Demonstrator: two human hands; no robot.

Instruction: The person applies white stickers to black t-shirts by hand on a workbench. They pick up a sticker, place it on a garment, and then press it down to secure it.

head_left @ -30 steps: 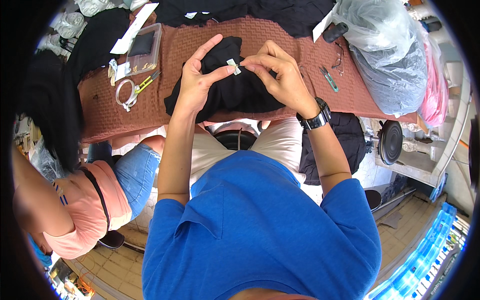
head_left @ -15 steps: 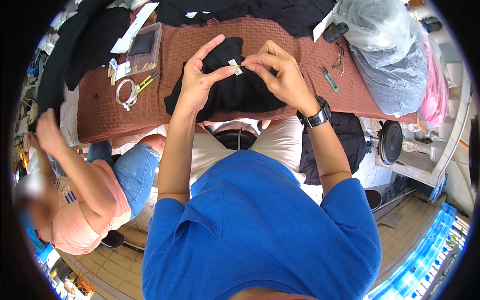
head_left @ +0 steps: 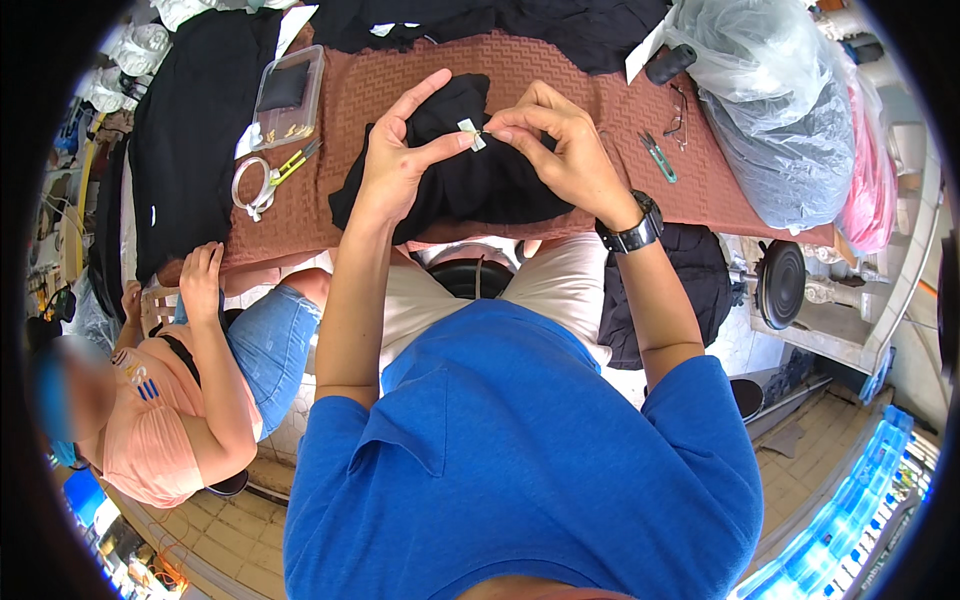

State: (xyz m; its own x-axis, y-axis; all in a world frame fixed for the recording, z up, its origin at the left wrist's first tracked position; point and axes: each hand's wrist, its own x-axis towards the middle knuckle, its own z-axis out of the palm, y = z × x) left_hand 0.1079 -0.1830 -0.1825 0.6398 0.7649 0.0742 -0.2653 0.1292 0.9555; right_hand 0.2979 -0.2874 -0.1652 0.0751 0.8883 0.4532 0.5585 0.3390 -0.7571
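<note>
A black garment [head_left: 490, 195] lies bunched on the table in front of me. My left hand [head_left: 398, 165] grips it, with the index finger stretched up and the thumb pressed at a small white tag [head_left: 474, 134]. From the right, my right hand [head_left: 565, 145] pinches thumb and forefinger together just beside the tag. Something tiny and gold-coloured shows at those fingertips, too small to name. A dark watch is on my right wrist.
A brown textured cloth [head_left: 390, 65] covers the table. Left lie yellow snips [head_left: 292, 165], a clear ring [head_left: 245, 185] and a plastic box [head_left: 315, 85]; right, green snips [head_left: 658, 158], glasses [head_left: 681, 120] and stuffed plastic bags [head_left: 780, 130]. A co-worker [head_left: 165, 420] sits at left.
The co-worker's raised hands have come down to the table edge, and a black cloth now lies spread over the table's left end. My own hands have hardly moved.
</note>
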